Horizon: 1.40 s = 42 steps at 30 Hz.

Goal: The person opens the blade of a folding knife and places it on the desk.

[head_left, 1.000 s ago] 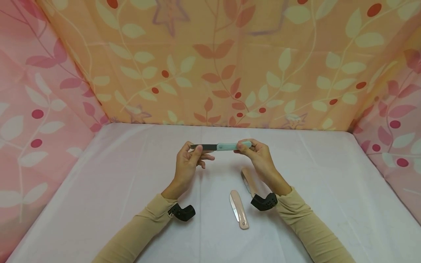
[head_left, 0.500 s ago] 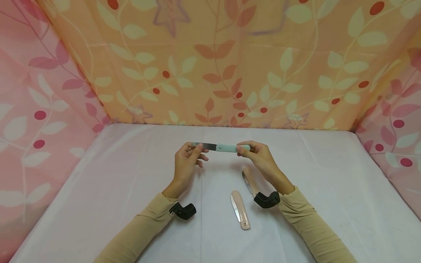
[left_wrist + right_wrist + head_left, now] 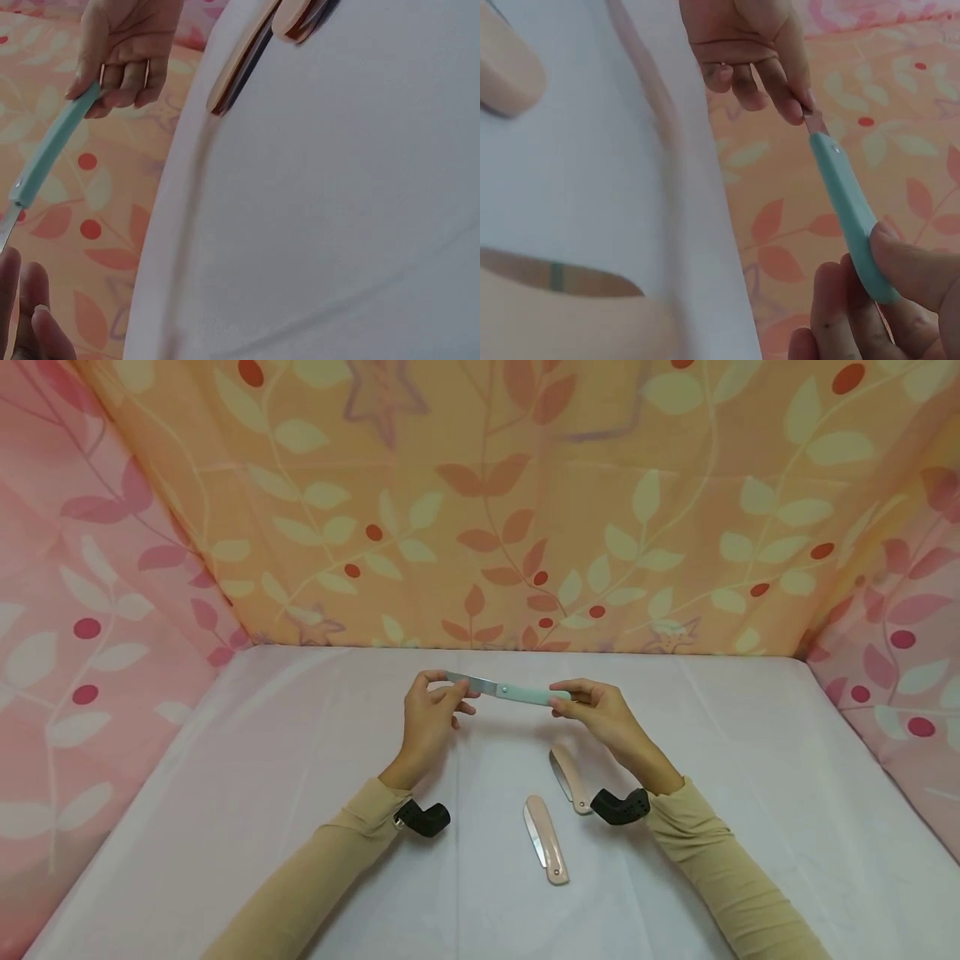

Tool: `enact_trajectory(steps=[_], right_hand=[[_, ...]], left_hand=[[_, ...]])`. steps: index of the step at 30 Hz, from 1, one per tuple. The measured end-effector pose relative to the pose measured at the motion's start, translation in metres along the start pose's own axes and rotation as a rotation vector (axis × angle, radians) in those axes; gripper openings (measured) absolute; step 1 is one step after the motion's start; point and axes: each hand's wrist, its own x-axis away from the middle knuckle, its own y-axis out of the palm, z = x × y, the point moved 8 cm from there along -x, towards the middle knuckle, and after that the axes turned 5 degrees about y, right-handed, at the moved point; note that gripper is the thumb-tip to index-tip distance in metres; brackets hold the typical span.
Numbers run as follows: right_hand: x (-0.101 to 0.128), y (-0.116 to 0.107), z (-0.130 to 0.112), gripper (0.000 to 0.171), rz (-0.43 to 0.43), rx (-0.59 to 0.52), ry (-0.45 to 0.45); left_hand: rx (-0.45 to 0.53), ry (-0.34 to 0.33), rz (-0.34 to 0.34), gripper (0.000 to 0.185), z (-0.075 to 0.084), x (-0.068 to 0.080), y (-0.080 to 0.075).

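Spanning the gap between two hands, the green knife (image 3: 525,695) is held in the air above the white table (image 3: 187,768), its blade (image 3: 483,685) opened out from the handle (image 3: 844,202). The blade is pinched toward its tip by the thumb and fingers of the left hand (image 3: 427,716), and the far end of the handle is pinched between the thumb and fingers of the right hand (image 3: 600,706); both grips are narrow. In the head view the knife is seen slightly tilted, with the blade end higher than the handle end, and the rivet at the joint is left uncovered. On the table, nearer the wearer, the near pink knife (image 3: 551,843) and the far pink knife (image 3: 572,777) are laid well below the hands, apart from each other, each with its blade folded alongside its handle. The far one is placed just beside the right wrist's black camera (image 3: 621,807); a matching camera (image 3: 426,818) is worn on the left wrist. Both arms are covered by tan sleeves (image 3: 307,868). The table is backed by an orange leaf-patterned curtain (image 3: 585,468).
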Motion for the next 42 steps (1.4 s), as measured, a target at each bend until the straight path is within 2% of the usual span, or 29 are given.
enact_trajectory(steps=[8,13,24,35,42], right_hand=[[-0.01,-0.011,0.014,0.043,-0.004,0.012,0.044],[-0.018,-0.019,0.025,0.044,0.022,0.065,0.069],[-0.033,-0.028,0.037,0.045,0.054,0.224,0.143],[-0.048,-0.036,0.044,0.041,0.101,0.303,0.17],[-0.052,-0.036,0.046,0.038,0.132,0.339,0.169]], left_hand=[[-0.097,-0.084,-0.068,0.021,-0.01,-0.022,0.002],[-0.149,-0.18,-0.134,0.02,-0.02,-0.032,0.005],[-0.264,-0.288,-0.236,0.024,-0.041,-0.049,0.015],[-0.387,-0.315,-0.235,0.026,-0.054,-0.059,0.014],[-0.481,-0.287,-0.223,0.025,-0.056,-0.063,0.015]])
